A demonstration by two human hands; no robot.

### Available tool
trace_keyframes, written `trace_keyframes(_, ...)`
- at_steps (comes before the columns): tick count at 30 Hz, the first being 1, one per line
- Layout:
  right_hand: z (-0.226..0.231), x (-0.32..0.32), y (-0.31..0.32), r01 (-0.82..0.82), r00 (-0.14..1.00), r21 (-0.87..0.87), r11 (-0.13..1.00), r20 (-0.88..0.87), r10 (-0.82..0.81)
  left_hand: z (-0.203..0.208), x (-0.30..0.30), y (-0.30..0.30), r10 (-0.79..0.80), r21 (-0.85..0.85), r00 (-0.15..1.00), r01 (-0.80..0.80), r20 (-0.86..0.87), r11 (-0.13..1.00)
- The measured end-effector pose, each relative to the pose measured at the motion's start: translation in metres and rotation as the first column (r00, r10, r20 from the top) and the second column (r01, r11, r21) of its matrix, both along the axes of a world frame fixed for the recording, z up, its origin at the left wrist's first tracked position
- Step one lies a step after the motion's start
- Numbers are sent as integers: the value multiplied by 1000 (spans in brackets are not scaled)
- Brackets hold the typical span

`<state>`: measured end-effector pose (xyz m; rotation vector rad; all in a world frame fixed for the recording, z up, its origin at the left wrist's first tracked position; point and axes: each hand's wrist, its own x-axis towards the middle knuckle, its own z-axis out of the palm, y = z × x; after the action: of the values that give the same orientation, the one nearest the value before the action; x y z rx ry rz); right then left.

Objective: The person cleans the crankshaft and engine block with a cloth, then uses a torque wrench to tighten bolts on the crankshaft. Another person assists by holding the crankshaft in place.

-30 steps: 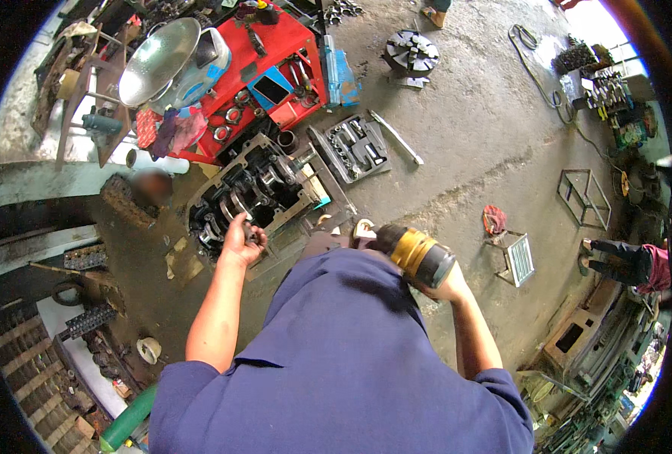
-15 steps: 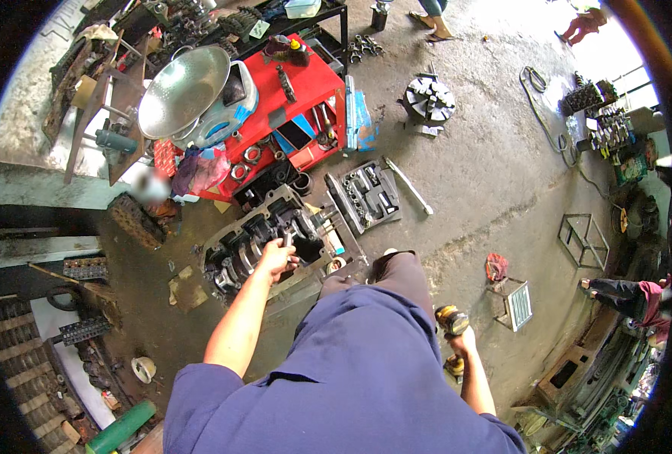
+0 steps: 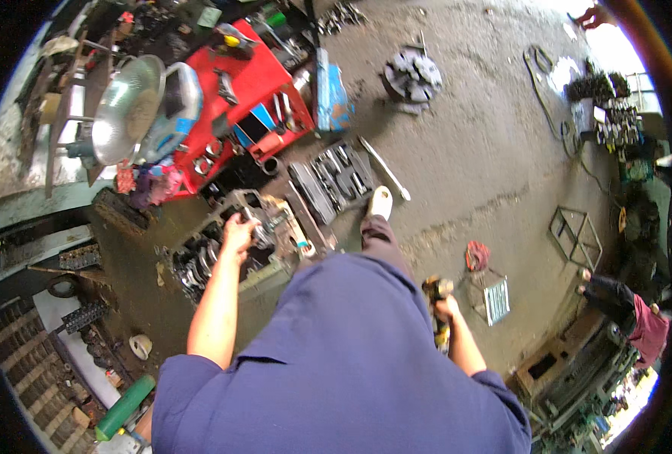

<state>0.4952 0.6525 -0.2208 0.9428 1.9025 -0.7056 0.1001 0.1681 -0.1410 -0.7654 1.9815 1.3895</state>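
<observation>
**Small grey metal part point(image 3: 250, 216) held over an opened grey-and-dark metal engine block point(image 3: 196, 261); yellow-and-black power tool point(image 3: 439, 288) gripped at the right**

The small grey metal part is clamped between the curled fingers of the left hand point(image 3: 237, 236), above the engine block; its exact shape is blurred, and whether the block is touched cannot be told. The block is set on the floor, with its inner metal workings exposed. The power tool is held upright beside the person's right side, well apart from the block, its handle wrapped by the closed right hand point(image 3: 448, 308).

Just beyond the block, an open dark-grey case of sockets point(image 3: 330, 185) is laid on the floor, with a long silver metal bar point(image 3: 385, 168) beside it. A white shoe point(image 3: 381, 202) is planted near the case's corner. Farther off, a red metal tool cart point(image 3: 258, 69) is loaded with tools, and a wide silver metal pan point(image 3: 126, 113) is seen at its left. A round dark-and-silver slotted metal piece point(image 3: 414, 78) is placed on the floor beyond the case. To the right, a pale-topped metal stool point(image 3: 495, 300) is placed near a crumpled red cloth point(image 3: 477, 256); farther right, a person in a maroon top point(image 3: 646, 329) is partly seen.
</observation>
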Motion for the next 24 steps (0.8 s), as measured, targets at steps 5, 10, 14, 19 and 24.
trace_keyframes(5, 20, -69, 70, 402, 911, -280, 872, 29, -411, 20, 5, 43, -4, 68, 1000, 3, 11, 998)
trace_keyframes(10, 42, -140, 99, 299, 945, -286, 911, -44, -324, 34, 7, 93, -88, 77, 996, 89, -17, 993)
trace_keyframes(14, 43, -165, 99, 333, 916, -350, 875, -98, -388, 37, 12, 115, -168, 62, 986, 167, 8, 984)
trace_keyframes(19, 32, -172, 101, 289, 949, -311, 905, -31, -313, 29, 26, 119, -215, -66, 973, 221, 89, 973)
trace_keyframes(24, 18, -155, 115, -33, 998, -224, 974, -56, 21, 21, 45, 112, -231, -116, 960, 251, 161, 961)
